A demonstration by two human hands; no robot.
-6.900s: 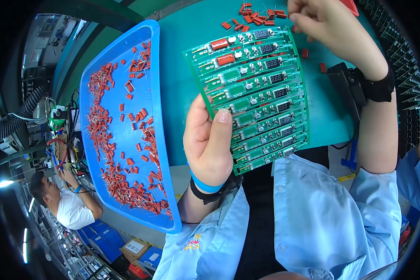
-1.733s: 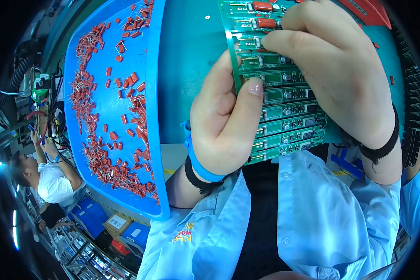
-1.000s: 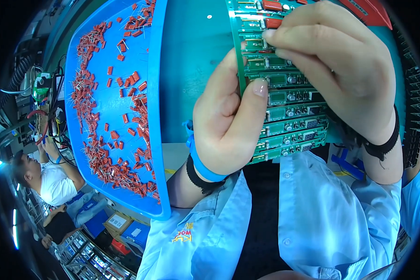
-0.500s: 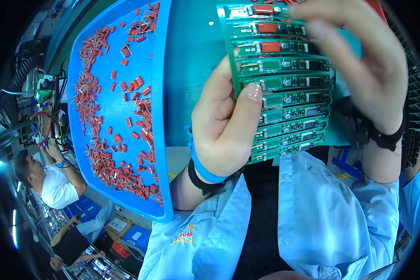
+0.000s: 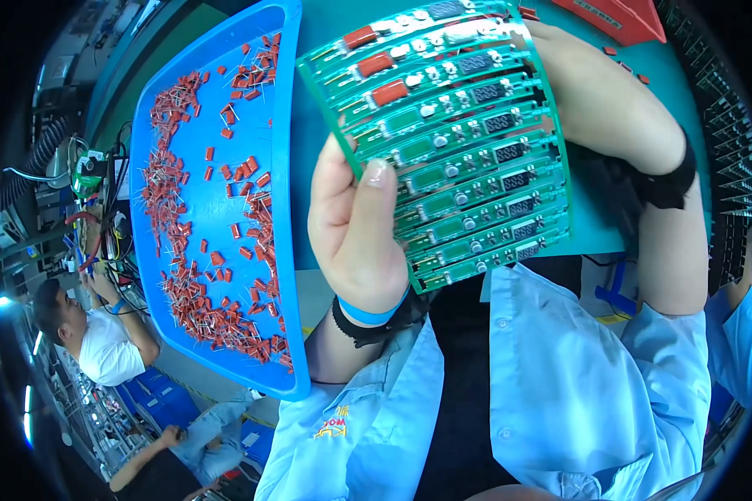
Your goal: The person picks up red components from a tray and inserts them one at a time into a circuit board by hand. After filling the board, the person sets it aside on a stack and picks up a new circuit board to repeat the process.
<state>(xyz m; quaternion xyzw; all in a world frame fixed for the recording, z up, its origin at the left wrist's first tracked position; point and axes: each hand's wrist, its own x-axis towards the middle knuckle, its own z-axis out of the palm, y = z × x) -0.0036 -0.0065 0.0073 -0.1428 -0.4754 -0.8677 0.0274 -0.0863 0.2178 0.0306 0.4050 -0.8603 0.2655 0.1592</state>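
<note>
A green panel of circuit boards [image 5: 468, 171], split into several narrow strips, is tilted up in front of me. My left hand [image 5: 355, 230] grips its left edge, thumb on the front face and fingers behind. Three red capacitors [image 5: 390, 91] sit on the top strips, one on each; the lower strips have bare outlines in that spot. My right hand [image 5: 551, 71] is at the panel's upper right edge, its fingers hidden behind the panel. To my left stands a blue tray [image 5: 286, 250] with many loose red capacitors [image 5: 163, 196], their leads sticking out.
The green work surface [image 5: 593, 238] lies under the panel. A red bin [image 5: 618, 18] stands at the far right, with a few loose red parts near it. Dark racks [image 5: 731, 150] line the right edge. A person in white [image 5: 113, 342] works at the left, amid cables.
The panel has swung left and up, tilting with my left hand. My right hand, earlier blurred in front of the top strips, has gone behind the panel's upper right edge. The red bin shows more.
</note>
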